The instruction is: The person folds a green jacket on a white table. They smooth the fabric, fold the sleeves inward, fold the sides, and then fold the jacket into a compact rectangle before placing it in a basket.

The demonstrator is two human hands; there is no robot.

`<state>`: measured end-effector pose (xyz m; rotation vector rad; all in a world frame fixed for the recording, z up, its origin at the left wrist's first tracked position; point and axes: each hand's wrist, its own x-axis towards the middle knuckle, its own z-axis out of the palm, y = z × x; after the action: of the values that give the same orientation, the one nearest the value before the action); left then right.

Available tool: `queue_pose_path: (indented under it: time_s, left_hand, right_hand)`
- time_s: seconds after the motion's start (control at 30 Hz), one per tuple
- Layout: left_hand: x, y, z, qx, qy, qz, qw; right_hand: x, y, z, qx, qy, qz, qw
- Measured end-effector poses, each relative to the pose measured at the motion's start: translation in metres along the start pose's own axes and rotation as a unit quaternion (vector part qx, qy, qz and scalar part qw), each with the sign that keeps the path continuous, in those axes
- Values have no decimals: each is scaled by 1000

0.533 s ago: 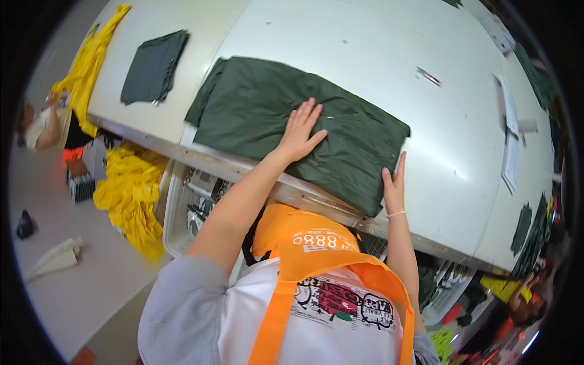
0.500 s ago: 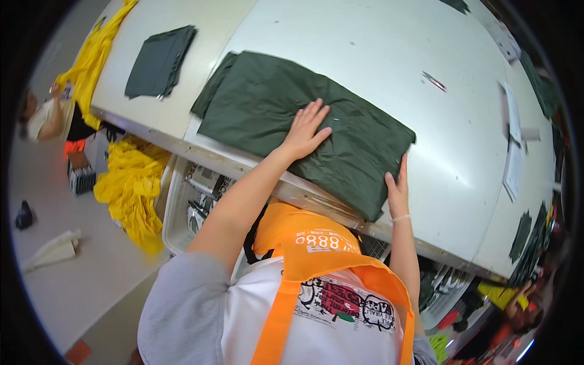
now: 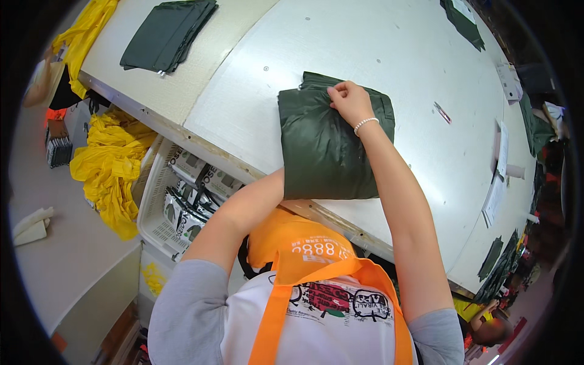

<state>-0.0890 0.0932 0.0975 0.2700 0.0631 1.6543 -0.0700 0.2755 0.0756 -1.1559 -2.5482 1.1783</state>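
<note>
Okay, so the green cloth (image 3: 322, 152) sits folded at the near edge of the bench (image 3: 237, 106), right in front of the person, probably because both arms reach it easily there. The right hand (image 3: 353, 104) is up on its far part, fingers curled and pinching a bit of fabric, which looks like a way to control the layers. Can't tell what the left hand is doing: the left forearm (image 3: 252, 198) disappears at the cloth's left side, so the hand itself is hidden. The green stack (image 3: 167, 36) lies well apart at the upper left, likely so it doesn't get messed up, and the snips (image 3: 442, 113) lie off to the right, not touching the cloth. The basket (image 3: 146, 210) of packets (image 3: 188, 167) sits below the bench edge, presumably to save room up top.
</note>
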Motion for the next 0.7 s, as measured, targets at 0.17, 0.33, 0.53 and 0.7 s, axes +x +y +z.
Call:
queue_pose_path:
  time_s: [0.17,0.33,0.53,0.7]
  left_hand:
    - [-4,0,-45,55,76,-38,995]
    - [-4,-14,-63,151,119,-141,971]
    - [-1,-15,-101,416,164,-331,831]
    - [-19,60,-54,325,393,-349,786]
  right_hand:
    - [-51,7,-26,-22,154,-222,963]
    - [-162,108,-39,113,71,94,987]
    - [-176,132,0,184,136,162,960]
    - [-184,131,-7,162,138,195,957]
